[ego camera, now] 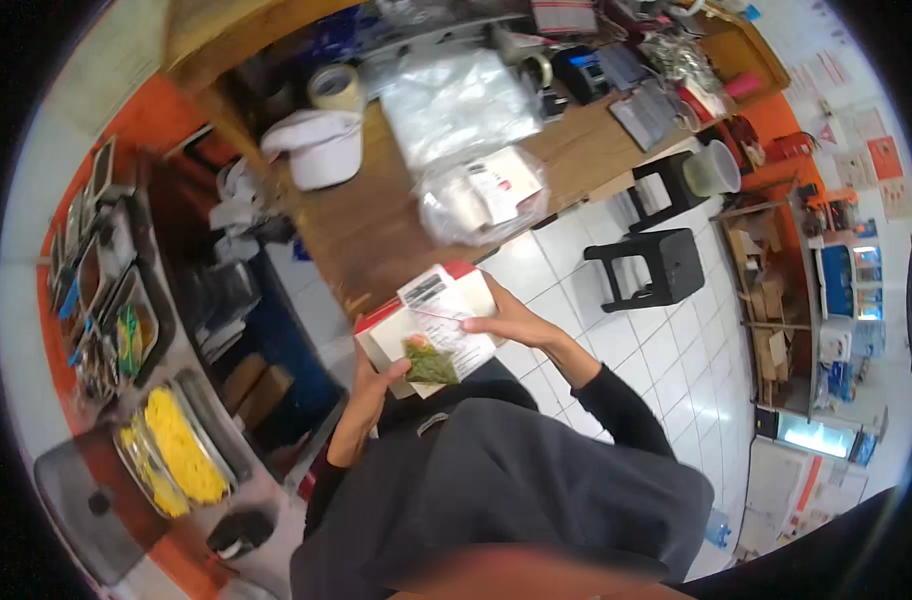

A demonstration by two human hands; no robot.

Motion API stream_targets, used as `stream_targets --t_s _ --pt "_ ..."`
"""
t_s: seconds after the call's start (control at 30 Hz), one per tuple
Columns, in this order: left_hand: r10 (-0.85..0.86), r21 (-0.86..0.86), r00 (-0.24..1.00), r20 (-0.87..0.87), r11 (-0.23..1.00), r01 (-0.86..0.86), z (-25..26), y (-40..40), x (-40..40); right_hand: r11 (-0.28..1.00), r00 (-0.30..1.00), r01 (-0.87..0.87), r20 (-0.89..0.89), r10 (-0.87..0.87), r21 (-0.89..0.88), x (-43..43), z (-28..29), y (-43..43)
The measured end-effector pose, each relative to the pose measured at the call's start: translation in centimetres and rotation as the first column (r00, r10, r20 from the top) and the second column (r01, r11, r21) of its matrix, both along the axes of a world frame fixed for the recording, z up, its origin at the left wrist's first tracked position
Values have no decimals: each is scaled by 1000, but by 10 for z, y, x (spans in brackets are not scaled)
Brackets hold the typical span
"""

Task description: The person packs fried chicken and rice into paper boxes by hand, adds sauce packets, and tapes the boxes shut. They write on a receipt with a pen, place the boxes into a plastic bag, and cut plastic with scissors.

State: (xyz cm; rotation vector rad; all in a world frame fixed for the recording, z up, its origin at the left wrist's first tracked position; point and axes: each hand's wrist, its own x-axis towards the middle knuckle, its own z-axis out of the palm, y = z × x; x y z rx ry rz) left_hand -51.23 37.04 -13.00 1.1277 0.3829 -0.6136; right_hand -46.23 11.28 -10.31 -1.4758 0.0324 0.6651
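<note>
Just past the near edge of the wooden table, I hold a white and red cardboard food box [481, 294] between both hands. My left hand [370, 386] grips its left side, the thumb on top by a small sachet of green sauce [435, 366]. My right hand [517, 319] holds the right side, with its thumb pressed on a printed paper slip [433, 307] that lies over the box. Whether this is one box or two side by side, I cannot tell. Beyond it, a clear plastic bag [442, 214] holds another white box [517, 174] with a slip on it.
On the wooden table [351, 240] are a white cap [322, 154], a tape roll [334, 84], and clear plastic bags [463, 105]. A black stool [670, 266] stands on the tiled floor at right. Metal trays with yellow food [182, 442] line the left counter.
</note>
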Motion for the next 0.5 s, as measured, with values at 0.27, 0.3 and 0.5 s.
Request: stream_targets --t_s 0.27,0.3,0.5 --pt "-288 -112 921 263 939 326 -7 -192 111 907 910 415 49 -412 -72 12 -2 -187" --pt "-258 -126 915 311 943 309 -5 -222 123 891 896 445 51 -442 -87 14 -9 -216" --pt "-346 106 810 473 935 338 -26 -368 215 903 904 427 6 -428 -42 99 -43 -379"
